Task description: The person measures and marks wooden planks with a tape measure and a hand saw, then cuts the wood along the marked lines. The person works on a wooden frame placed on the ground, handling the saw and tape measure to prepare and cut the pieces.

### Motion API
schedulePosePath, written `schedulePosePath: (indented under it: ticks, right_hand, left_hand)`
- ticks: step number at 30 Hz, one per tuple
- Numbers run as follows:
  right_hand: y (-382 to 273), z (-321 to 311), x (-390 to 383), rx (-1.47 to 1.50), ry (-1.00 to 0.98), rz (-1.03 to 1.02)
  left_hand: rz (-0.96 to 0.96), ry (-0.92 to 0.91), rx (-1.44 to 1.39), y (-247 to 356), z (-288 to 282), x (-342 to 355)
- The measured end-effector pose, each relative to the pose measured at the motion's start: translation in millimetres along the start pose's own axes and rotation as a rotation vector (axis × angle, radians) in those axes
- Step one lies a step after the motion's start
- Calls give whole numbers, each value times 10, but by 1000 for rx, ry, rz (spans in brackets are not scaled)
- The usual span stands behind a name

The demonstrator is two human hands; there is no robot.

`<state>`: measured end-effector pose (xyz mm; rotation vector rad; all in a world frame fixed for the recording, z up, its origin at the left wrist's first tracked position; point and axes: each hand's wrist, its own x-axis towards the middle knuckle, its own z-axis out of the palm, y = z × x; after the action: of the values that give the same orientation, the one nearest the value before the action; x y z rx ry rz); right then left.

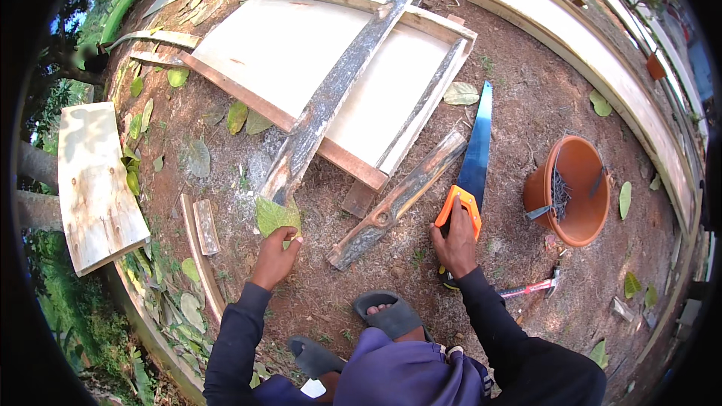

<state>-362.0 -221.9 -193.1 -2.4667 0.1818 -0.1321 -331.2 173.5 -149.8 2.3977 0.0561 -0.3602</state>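
My right hand (456, 244) is closed round the orange handle of a hand saw (475, 158), whose dark blade points away from me over the soil. Between the fingers of my left hand (277, 259) is a large green leaf (275, 216), pinched at its edge. Just beyond that leaf is the near end of a long rough plank (331, 94), which lies slantwise across a wooden frame with a white panel (263, 53). A short offcut of rough wood (398, 199) lies on the ground between my hands.
An orange-brown bucket (535, 192) holding nails stands at right, with a hammer (530, 287) below it. A tape measure (447, 280) lies partly hidden by my right wrist. Boards (98, 180) stand at left; a long pale panel (594, 53) edges the right. Leaves litter the soil.
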Motion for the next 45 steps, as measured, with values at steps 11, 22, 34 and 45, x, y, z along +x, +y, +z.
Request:
schedulePosePath:
  ticks: [11, 22, 34, 45]
  right_hand:
    - [-256, 84, 108, 76, 85, -91]
    - [-526, 207, 356, 234, 106, -263]
    - [-441, 231, -22, 407, 47, -200]
    - [-632, -8, 318, 1173, -9, 344]
  left_hand:
    - [-132, -24, -159, 276, -418, 233]
    - [-288, -113, -1150, 648, -581, 361]
    - [-267, -163, -1230, 1061, -361, 199]
    - [-375, -531, -1315, 1543, 40, -494]
